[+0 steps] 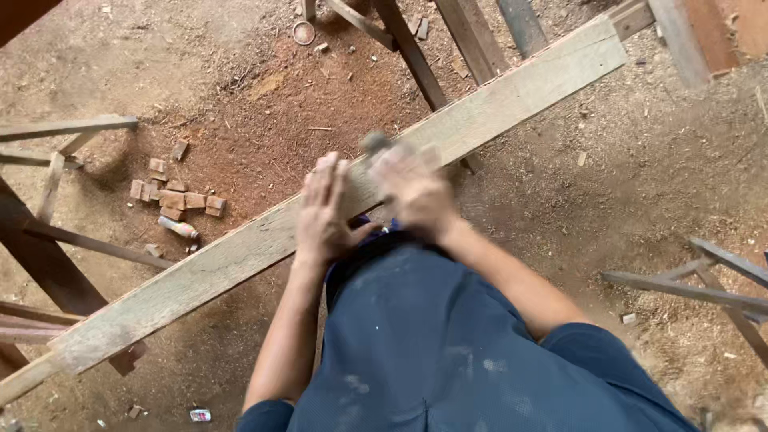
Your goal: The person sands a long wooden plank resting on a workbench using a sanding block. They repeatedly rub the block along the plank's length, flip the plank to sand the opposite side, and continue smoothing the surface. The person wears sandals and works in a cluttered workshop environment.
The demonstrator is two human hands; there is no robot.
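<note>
Two hands on long plank (pixel 240 256), which runs from 8 o'clock to 2 o'clock across frame. Left hand (pixel 324 212) flat on plank top, fingers (pixel 328 172) together, pointing 12 o'clock. Right hand (pixel 416 188) blurred, just beside left at 3 o'clock, over plank; grip cannot tell. Small wood blocks (pixel 176 196) on sawdust floor (pixel 640 184) at 9 o'clock.

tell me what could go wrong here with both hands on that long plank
The right hand is motion-blurred around a small dark object, close to the left hand lying flat on the plank, so a slip might strike those fingers. The long plank spans a gap over the sawdust floor and could shift or tip under pressure. Loose wood blocks beside it may trip a foot.
</note>
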